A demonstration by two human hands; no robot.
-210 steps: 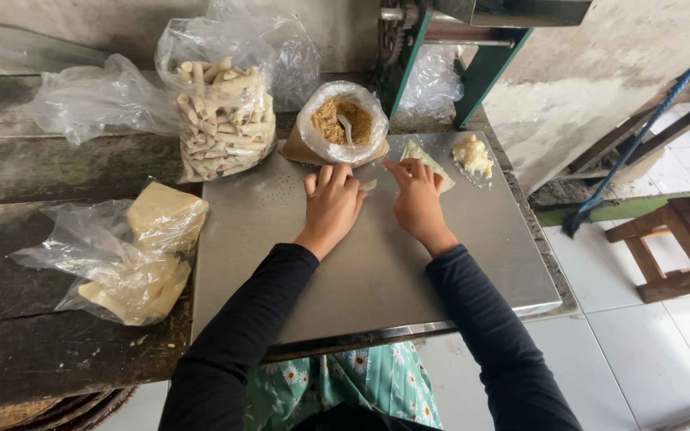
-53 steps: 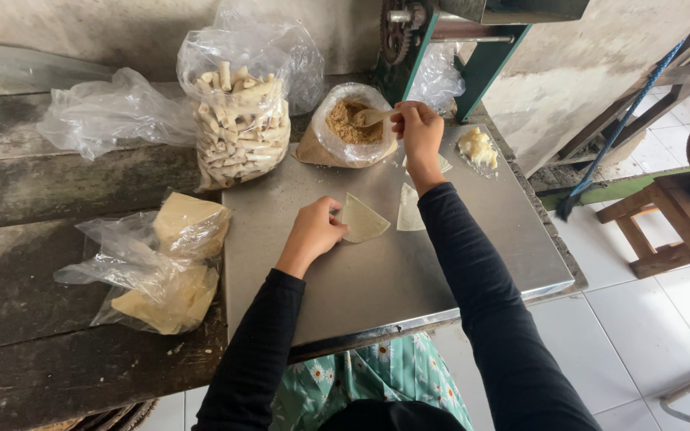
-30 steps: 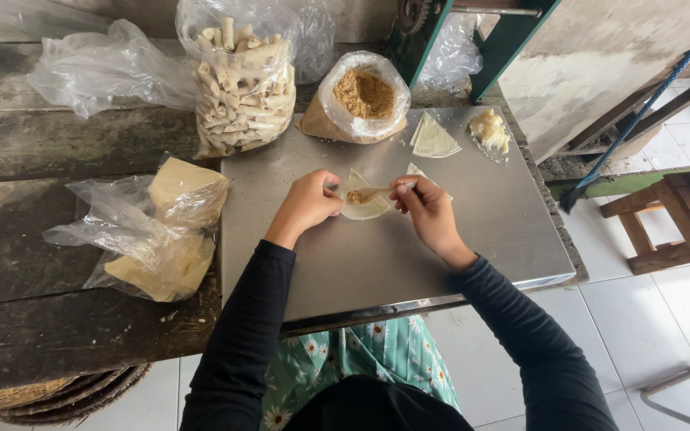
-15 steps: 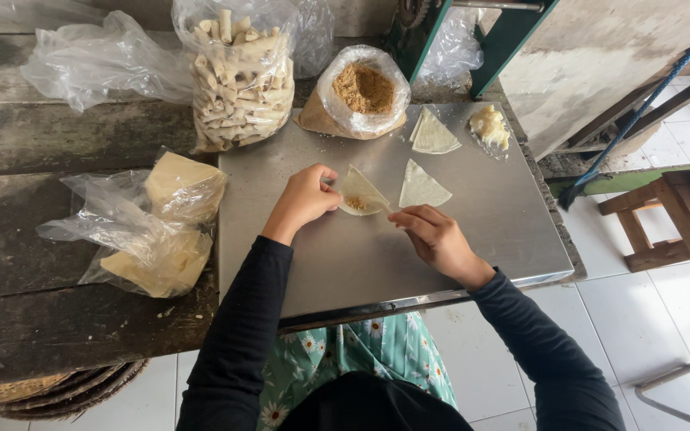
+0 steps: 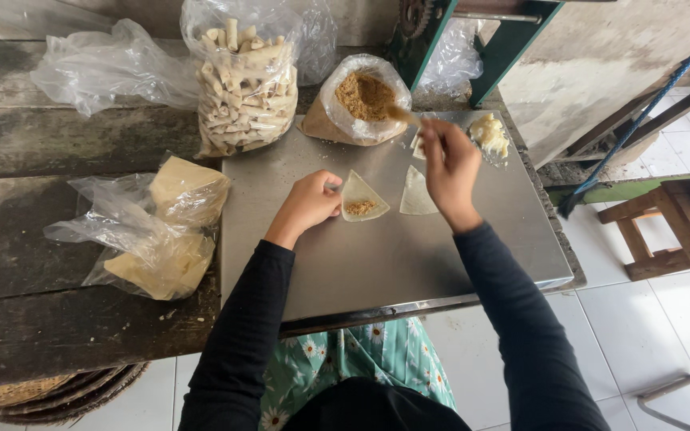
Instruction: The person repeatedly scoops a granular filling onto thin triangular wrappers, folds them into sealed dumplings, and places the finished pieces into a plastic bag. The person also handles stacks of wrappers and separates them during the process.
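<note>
On the metal tabletop (image 5: 393, 263), the left hand (image 5: 311, 203) pins a triangle wrapper (image 5: 362, 197) that now has brown filling on it. Further back, the right hand (image 5: 449, 164), which has lifted away, pinches a spoon (image 5: 401, 116) reaching the filling bag (image 5: 361, 100).

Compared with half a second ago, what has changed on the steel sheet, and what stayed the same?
The right hand has moved away from the filled triangular wrapper up toward the open bag of brown crumbly filling, a small stick in its fingers reaching the bag's edge. The left hand still pins the wrapper's left corner. The empty pale wrapper and the bag of rolled snacks stayed put.
</note>
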